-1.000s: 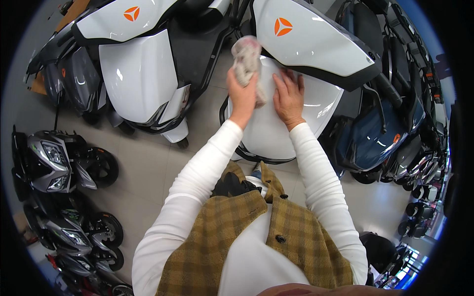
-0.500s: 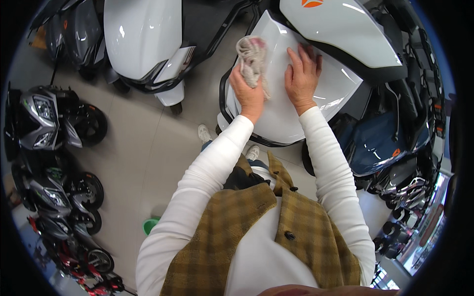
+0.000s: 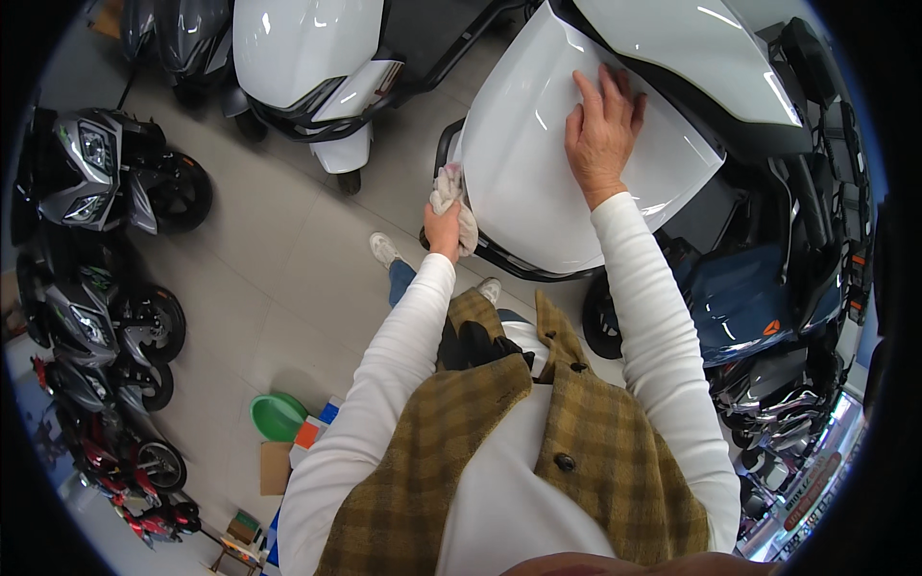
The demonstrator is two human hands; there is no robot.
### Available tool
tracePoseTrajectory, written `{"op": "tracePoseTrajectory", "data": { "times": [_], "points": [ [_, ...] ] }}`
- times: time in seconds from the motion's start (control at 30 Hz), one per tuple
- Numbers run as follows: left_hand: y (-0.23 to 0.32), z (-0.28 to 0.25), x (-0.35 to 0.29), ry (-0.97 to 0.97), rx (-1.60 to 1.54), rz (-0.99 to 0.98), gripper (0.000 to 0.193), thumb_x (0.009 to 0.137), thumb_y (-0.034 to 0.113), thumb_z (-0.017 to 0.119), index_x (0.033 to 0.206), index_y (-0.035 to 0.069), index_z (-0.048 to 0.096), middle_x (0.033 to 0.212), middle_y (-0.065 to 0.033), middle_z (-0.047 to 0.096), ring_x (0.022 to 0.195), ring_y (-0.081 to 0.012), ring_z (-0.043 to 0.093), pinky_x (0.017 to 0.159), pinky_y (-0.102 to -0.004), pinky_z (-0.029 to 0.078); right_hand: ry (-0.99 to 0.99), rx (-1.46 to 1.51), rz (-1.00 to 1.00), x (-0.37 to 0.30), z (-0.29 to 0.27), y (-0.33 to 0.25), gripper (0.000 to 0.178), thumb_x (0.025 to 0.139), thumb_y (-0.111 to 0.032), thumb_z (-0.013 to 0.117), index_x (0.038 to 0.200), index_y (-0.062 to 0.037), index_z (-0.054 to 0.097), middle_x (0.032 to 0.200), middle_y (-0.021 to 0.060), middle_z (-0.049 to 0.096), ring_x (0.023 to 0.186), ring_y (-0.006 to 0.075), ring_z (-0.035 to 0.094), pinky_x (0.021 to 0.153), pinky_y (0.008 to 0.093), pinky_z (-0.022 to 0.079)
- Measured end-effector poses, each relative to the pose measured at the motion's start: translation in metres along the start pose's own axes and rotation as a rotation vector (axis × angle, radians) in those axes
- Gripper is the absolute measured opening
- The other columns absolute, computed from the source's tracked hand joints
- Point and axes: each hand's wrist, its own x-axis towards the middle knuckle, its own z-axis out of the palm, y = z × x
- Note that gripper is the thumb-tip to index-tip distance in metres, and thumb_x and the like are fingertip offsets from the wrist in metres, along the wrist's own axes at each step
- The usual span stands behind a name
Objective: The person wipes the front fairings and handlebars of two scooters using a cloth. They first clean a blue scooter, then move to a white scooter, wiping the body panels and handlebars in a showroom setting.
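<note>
The cloth (image 3: 451, 197), pale and crumpled, sits at the left edge of the white scooter panel (image 3: 538, 163), pressed against its rim where the white meets a black trim. The left hand (image 3: 444, 228) holds it from below, fingers clamped on the cloth, with the bunched end sticking up above the knuckles. The right hand (image 3: 602, 134) lies flat on the same panel, up and to the right of the cloth and well apart from it, fingers (image 3: 588, 96) spread slightly and pointing away from the person, holding nothing. Both arms wear white sleeves (image 3: 653, 326) under a tan checked vest (image 3: 615, 451).

The panel is glossy and curves down toward the person; above it runs a second white body part (image 3: 711, 48) of the same scooter, with dark trim between. Below the panel a black tyre (image 3: 600, 322) shows, and just left of that the person's pale shoes (image 3: 384, 248) stand on the grey tiled floor (image 3: 259, 278). Right of the panel stands a dark blue scooter (image 3: 744, 302). Left of the panel, across a strip of floor, is another white scooter (image 3: 307, 58). Farther left along the floor is a row of grey and black motorbikes (image 3: 96, 173), with red ones (image 3: 134, 461) nearer the lower rim. A green bowl (image 3: 277, 416) rests on the floor below the cloth, near the left elbow, beside a brown cardboard piece (image 3: 275, 468).
</note>
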Motion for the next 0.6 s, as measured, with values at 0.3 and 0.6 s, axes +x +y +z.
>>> {"op": "tracePoseTrajectory", "data": {
  "times": [0.3,0.6],
  "points": [
    [0.189,0.120,-0.053,-0.277,0.290,0.925,0.062,0.083,0.008,0.076,0.139,0.005,0.050,0.136,-0.0211,0.051,0.127,-0.0418,0.047,0.111,-0.0491,0.038,0.111,0.210,-0.042,0.002,-0.002,0.003,0.047,0.081,-0.009,0.065,0.128,-0.0114,0.065,0.135,0.0096,0.063,0.137,0.0312,0.053,0.118,0.0627,0.030],
    [0.127,0.072,-0.074,-0.260,0.578,1.104,0.071,0.078,-0.003,0.073,0.142,0.004,0.043,0.140,-0.0240,0.044,0.130,-0.0464,0.040,0.113,-0.0532,0.032,0.080,0.284,-0.027,-0.006,-0.009,0.004,0.053,0.076,-0.011,0.071,0.128,-0.0114,0.065,0.141,0.0112,0.059,0.139,0.0340,0.051,0.119,0.0603,0.033]
  ]
}}
